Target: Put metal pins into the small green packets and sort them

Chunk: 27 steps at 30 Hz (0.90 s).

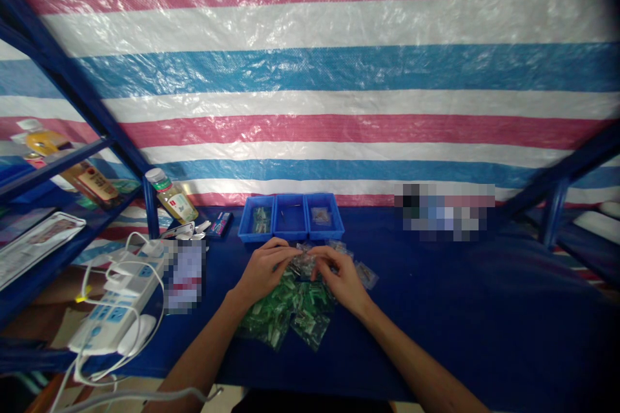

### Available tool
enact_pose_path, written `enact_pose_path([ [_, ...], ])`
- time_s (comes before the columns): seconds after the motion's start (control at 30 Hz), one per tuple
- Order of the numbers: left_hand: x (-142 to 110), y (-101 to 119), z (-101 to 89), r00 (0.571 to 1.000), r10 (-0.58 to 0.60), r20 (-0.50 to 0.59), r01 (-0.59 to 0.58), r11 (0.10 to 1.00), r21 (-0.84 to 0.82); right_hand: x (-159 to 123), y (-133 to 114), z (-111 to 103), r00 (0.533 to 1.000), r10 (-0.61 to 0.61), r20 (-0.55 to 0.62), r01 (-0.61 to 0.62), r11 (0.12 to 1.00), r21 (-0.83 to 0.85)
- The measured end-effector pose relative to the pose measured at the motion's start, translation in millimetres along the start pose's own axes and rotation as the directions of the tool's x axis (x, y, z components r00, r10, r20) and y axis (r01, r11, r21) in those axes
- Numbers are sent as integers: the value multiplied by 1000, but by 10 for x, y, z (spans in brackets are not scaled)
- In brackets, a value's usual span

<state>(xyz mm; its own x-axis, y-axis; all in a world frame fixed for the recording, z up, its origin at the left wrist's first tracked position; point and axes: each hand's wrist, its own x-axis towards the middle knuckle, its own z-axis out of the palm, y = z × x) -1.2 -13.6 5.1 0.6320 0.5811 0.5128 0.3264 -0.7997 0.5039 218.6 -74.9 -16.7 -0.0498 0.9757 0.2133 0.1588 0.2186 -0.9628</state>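
Several clear pkts [304, 266] lie btwn L hand [268, 268] & R hand [341, 272]; can't tell if either's clamped on any.

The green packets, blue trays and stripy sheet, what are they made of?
The green packets look like thin, clear plastic: shiny, with creases. The blue trays are probably moulded plastic: even colour, slight shine. The stripy sheet seems to be glossy woven plastic: fine texture, wrinkles, bright glare.
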Motion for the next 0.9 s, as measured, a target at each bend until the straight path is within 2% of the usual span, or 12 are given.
enact_pose_path([
  [0.3,-6,-27,1,1000,-23,-6,23,1000,4,22,64,34,1000,15,-7,-14,999,44],
  [0.43,24,35,-16,999,-33,5,33,999,19,33,21,5,997,-73,-33,71,996,-60],
  [0.53,52,90,-34,1000,-22,3,22,999,23,32,-13,0,993,-110,-42,108,992,-59],
  [0.63,62,118,-41,1000,-6,3,5,1000,10,21,-5,18,998,-55,-25,55,998,-18],
  [0.73,48,109,-29,999,-53,13,53,999,1,8,27,44,1000,3,-15,-2,1000,16],
  [0.83,29,86,-12,994,-112,-7,112,994,-4,-1,45,65,999,16,-46,-12,996,90],
  [0.9,23,78,-6,994,-112,-16,112,994,-5,-5,44,72,998,21,-63,-14,993,116],
])
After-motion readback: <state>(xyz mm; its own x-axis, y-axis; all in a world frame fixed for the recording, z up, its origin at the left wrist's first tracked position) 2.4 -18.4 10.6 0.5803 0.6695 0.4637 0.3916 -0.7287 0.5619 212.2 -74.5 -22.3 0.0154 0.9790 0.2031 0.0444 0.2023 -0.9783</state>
